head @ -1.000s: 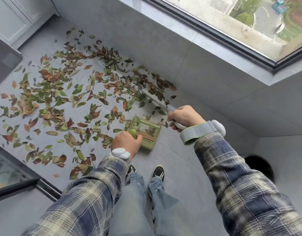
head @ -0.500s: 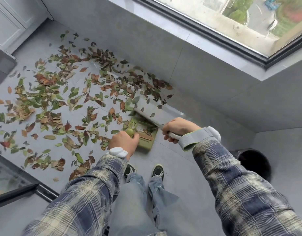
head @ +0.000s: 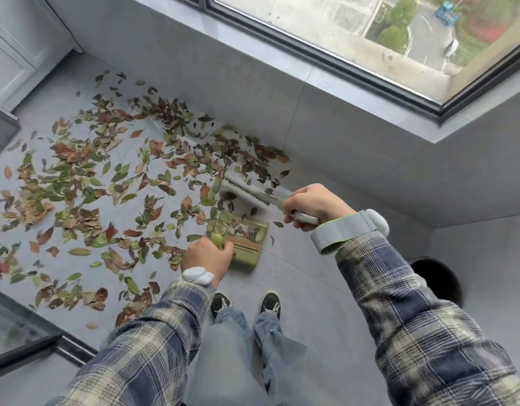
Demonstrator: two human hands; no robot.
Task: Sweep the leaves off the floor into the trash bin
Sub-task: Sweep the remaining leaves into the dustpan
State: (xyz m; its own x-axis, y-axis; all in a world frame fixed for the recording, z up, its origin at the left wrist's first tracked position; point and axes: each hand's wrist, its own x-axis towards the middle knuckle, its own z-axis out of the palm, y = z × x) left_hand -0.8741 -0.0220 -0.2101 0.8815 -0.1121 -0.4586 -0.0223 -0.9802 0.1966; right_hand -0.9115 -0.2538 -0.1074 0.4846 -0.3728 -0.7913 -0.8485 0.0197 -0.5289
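Right grip point(head: 314, 205) curled round brush point(head: 244, 192) handle; left grip point(head: 207, 256) clasps dustpan point(head: 248, 244) handle. Brush axis slants up-left from right grip, head just beyond pan mouth. Leaves point(head: 91, 183) on floor point(head: 296, 288) mostly ahead-left, few probably in pan. Trash bin point(head: 437, 281) nearer right arm.

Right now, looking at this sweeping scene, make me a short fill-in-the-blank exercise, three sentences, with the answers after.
1. The right hand holds the brush, while the left hand grips the handle of the ____ dustpan.
2. The trash bin, at the person's right, is ____ in colour.
3. Most of the leaves lie to the ____ of the dustpan.

Missing words: green, black, left.
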